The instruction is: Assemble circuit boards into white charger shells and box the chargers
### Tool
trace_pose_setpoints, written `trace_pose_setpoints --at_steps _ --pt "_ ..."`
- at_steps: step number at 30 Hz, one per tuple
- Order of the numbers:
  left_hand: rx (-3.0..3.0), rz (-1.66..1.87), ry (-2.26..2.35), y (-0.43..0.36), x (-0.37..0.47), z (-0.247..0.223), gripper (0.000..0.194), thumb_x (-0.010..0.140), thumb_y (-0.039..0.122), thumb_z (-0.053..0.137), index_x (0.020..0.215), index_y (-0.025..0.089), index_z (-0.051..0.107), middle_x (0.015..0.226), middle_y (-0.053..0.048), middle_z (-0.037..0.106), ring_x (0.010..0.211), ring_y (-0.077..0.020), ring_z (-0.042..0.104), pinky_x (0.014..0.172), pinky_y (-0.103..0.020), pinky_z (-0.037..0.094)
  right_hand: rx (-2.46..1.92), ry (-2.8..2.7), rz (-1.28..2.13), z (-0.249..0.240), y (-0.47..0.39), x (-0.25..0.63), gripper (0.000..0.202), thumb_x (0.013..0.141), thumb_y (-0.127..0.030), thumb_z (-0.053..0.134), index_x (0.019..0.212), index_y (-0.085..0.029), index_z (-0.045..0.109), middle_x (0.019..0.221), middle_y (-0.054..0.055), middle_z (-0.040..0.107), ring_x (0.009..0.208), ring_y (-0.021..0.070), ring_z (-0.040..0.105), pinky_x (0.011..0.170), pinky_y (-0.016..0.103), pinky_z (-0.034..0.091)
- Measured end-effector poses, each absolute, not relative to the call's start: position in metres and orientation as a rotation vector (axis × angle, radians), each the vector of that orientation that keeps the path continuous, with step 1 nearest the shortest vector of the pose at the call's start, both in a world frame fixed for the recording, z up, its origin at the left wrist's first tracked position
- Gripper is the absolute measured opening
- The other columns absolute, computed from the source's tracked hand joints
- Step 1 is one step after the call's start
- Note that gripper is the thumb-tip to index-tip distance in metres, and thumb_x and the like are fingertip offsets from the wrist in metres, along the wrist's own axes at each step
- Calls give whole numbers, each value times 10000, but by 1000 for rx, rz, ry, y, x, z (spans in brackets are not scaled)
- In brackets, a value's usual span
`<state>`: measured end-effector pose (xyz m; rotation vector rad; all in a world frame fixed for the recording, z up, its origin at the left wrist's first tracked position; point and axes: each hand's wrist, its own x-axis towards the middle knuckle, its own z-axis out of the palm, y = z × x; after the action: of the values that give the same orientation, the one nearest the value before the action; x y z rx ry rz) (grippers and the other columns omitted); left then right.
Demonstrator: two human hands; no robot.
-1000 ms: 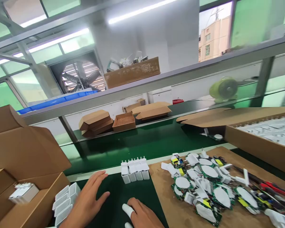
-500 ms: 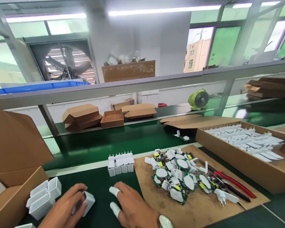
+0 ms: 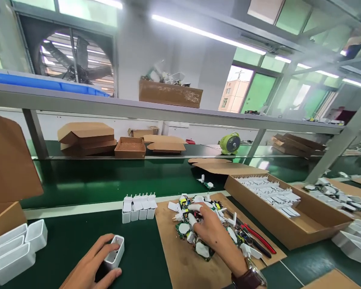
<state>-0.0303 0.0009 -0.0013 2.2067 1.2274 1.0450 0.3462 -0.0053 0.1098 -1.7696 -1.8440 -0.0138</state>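
My left hand (image 3: pixel 93 263) is around a small white open-topped case (image 3: pixel 114 253) on the green surface, fingers on its far side and thumb at its near side. My right hand (image 3: pixel 209 228), with white covers on two fingertips, reaches into a pile of circuit boards with white discs (image 3: pixel 203 249) on a brown cardboard sheet (image 3: pixel 180 267). Its thumb and index finger close on something among the boards that I cannot make out. A row of filled white cases (image 3: pixel 138 208) stands between the hands, farther back. Several empty white cases (image 3: pixel 13 257) sit at the left.
Red-handled pliers (image 3: pixel 258 237) lie right of the pile. An open carton (image 3: pixel 267 214) holds rows of white parts at the right. Another carton (image 3: pixel 9 216) stands at the left edge. A green fan (image 3: pixel 230 143) is at the back, beneath a shelf (image 3: pixel 168 107).
My right hand has moved right and forward, from the bare green surface into the board pile. My left hand still has the white case, now more upright. The view has turned right.
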Motion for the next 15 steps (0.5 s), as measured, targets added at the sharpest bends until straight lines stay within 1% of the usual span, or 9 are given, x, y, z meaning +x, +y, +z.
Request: trace_pose_setpoints --at_steps 3,5,6,8,10,11,12,13,15 --pt "2168 1039 1215 -1 -32 8 231 954 464 620 1119 346 730 1410 -27 656 1026 -243 765 736 -251 646 -1703 -1750 37 124 1 340 369 921 -256 418 1127 -193 718 1114 121 728 1034 281 681 905 423 557" --pt "2163 1023 1204 0 -33 14 188 957 461 623 1045 320 712 1409 -28 645 991 -237 758 720 -254 637 -1635 -1759 99 130 2 328 385 966 -321 407 1141 -197 727 1104 116 727 981 259 688 878 401 567" --pt "2170 1016 1198 1 -33 16 173 959 451 621 1008 303 697 1405 -34 639 979 -234 752 726 -260 631 -1583 -1817 179 131 3 319 375 965 -317 417 1115 -199 739 1056 104 728 910 239 692 829 377 574" --pt "2190 992 1207 3 -34 20 168 970 428 602 941 272 658 1393 -49 626 913 -216 738 707 -266 610 -1441 -2024 406 127 3 294 322 918 -243 464 1006 -207 771 921 64 716 775 199 678 717 322 562" --pt "2209 965 1245 5 -36 22 192 984 416 569 898 250 614 1382 -66 607 817 -190 711 663 -274 578 -1262 -2252 626 119 5 265 280 821 -146 530 889 -224 790 812 24 695 744 181 666 697 289 540" --pt "2218 952 1270 5 -37 23 199 992 406 546 887 244 593 1377 -73 597 776 -178 692 648 -282 561 -1184 -2345 681 115 7 250 286 784 -111 556 881 -231 797 828 18 707 795 185 675 747 291 541" --pt "2228 940 1293 6 -39 23 196 996 392 523 882 241 573 1371 -78 586 748 -169 674 640 -291 547 -1155 -2429 674 112 10 235 307 765 -92 583 923 -239 802 907 19 734 888 195 686 831 300 542" --pt "2240 930 1309 7 -40 23 184 996 373 502 879 240 552 1364 -80 576 732 -163 656 643 -300 535 -1173 -2503 633 109 13 222 335 768 -90 614 1005 -242 796 1036 27 751 1009 213 681 932 316 527" --pt "2252 908 1330 8 -42 22 146 986 333 472 878 241 508 1354 -81 556 703 -152 619 646 -312 517 -1321 -2618 496 108 18 203 363 832 -143 648 1177 -207 738 1283 88 700 1207 270 627 1074 378 471"
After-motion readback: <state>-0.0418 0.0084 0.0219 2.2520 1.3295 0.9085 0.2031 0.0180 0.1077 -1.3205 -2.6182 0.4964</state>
